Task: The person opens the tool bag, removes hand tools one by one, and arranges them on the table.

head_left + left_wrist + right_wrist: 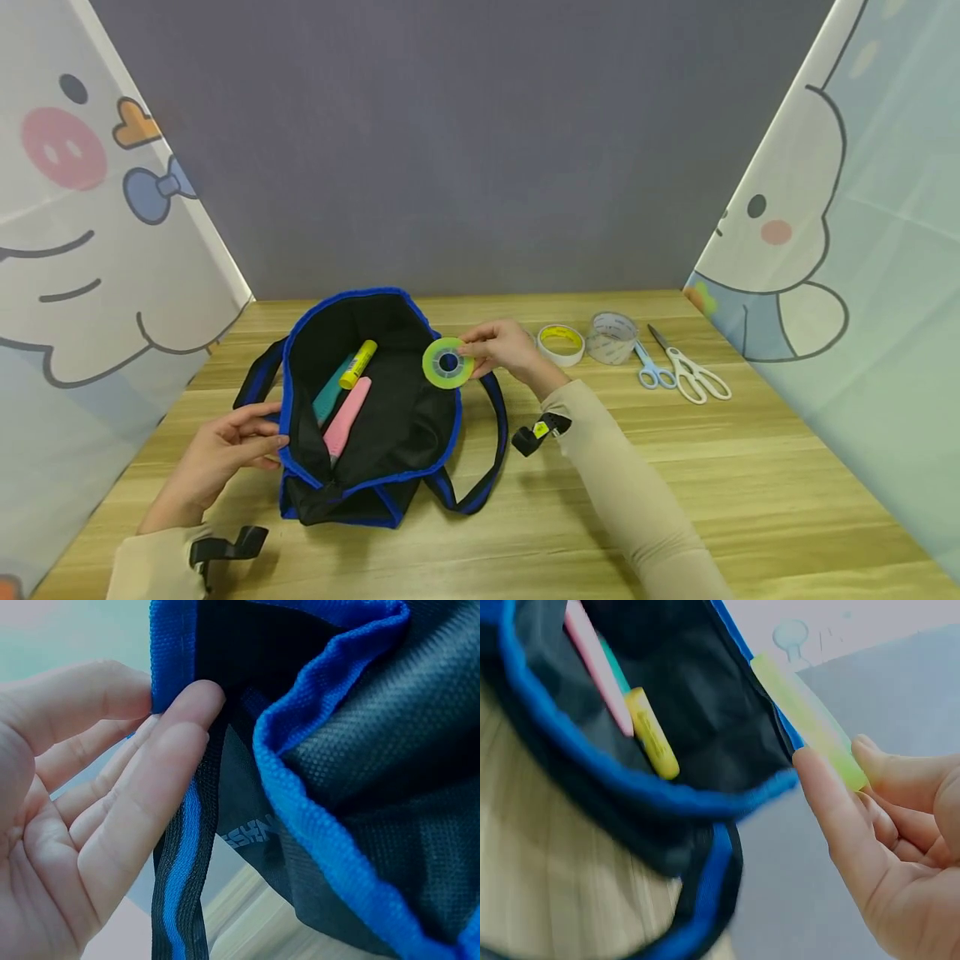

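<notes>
A black tote bag (405,417) with blue trim stands wide open on the table. My left hand (225,442) pinches the blue edge on its left side, thumb and fingertips on the trim (169,652). Between thumb and fingers, my right hand (506,350) holds a yellow-green roll of tape (435,377) at the bag's right rim; the right wrist view shows the tape (802,720) edge-on. Inside the bag lie a yellow glue stick (358,364), a pink-handled utility knife (347,421) and a teal item (330,396), partly covered by the glue stick.
Right of the bag are a white tape roll with a yellow core (561,358), a wide clear tape roll (611,342), blue scissors (654,371) and white scissors (697,375). A bag strap (498,442) loops onto the table (675,492). A grey panel (480,150) rises behind.
</notes>
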`<state>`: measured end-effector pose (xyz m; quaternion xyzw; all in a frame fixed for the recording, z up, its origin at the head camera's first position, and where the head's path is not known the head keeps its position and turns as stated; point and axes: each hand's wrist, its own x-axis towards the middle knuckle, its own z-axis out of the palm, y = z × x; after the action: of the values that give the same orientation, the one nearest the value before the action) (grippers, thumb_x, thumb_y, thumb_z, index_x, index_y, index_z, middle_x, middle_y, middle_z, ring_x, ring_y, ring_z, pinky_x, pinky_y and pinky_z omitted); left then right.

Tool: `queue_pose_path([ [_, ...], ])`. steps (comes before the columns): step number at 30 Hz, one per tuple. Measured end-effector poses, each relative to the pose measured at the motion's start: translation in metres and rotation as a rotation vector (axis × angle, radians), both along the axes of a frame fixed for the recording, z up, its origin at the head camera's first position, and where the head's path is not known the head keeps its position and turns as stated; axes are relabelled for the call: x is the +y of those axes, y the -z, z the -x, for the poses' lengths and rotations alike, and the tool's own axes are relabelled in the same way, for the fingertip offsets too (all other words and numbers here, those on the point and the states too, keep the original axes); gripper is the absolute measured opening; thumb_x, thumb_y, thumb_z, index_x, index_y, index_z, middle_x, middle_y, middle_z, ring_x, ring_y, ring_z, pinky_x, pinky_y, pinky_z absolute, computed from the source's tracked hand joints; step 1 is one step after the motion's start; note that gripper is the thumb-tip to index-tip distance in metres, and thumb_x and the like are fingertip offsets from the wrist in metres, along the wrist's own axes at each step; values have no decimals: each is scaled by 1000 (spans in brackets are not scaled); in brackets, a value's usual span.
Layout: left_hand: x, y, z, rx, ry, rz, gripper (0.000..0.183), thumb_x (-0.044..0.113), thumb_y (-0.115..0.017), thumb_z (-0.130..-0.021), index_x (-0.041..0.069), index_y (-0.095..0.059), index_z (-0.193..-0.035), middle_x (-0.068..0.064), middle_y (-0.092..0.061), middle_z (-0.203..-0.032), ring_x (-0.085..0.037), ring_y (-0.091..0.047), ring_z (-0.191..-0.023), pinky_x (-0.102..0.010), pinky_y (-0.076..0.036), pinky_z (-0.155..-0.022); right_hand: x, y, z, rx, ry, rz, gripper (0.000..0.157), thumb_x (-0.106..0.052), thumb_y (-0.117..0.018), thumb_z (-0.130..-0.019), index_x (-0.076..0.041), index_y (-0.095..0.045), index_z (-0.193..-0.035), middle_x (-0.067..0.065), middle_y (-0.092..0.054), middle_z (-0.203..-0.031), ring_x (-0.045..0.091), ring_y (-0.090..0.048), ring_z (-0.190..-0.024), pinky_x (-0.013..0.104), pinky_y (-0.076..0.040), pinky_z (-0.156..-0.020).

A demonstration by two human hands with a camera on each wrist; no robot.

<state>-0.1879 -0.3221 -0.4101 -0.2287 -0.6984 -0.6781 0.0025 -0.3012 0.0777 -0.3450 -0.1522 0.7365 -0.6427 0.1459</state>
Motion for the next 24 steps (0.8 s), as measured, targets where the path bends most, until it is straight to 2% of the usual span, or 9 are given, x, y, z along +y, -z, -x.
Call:
queue_pose_path([
  [5,-2,-1,0,12,4,-10,55,-20,-52,-93,20,-67,-128,1,-72,-95,-16,-71,-72,-32,-61,-60,32,3,0,5,66,-17,29,4,-64,-94,18,-62,-119,15,-64,-93,14,-62,-57,33,-62,-59],
  [9,-2,-2,0,17,9,-21,56,-21,-52,-92,19,-67,-127,2,-72,-95,-16,-71,-73,-32,-61,-60,56,8,-1,2,132,-44,29,4,-63,-95,18,-61,-120,15,-64,-91,14,-61,-59,28,-61,-57],
  [16,0,-2,0,12,4,-11,54,-20,-52,-93,19,-67,-128,1,-72,-95,-16,-71,-73,-32,-61,-60,86,24,-3,-6,187,-95,30,3,-63,-95,20,-60,-120,12,-63,-84,13,-60,-59,31,-61,-58],
  [21,1,-1,0,5,3,-14,55,-21,-52,-93,19,-67,-127,1,-72,-95,-16,-71,-73,-32,-61,-60,101,37,0,-29,198,-144,30,4,-62,-95,21,-58,-120,13,-64,-83,13,-61,-57,41,-62,-67],
  [24,2,0,0,4,0,-19,55,-21,-52,-92,18,-67,-127,1,-72,-95,-17,-71,-73,-32,-61,-60,107,46,2,-41,202,-204,30,3,-62,-96,20,-59,-120,15,-65,-85,13,-63,-58,42,-62,-67],
])
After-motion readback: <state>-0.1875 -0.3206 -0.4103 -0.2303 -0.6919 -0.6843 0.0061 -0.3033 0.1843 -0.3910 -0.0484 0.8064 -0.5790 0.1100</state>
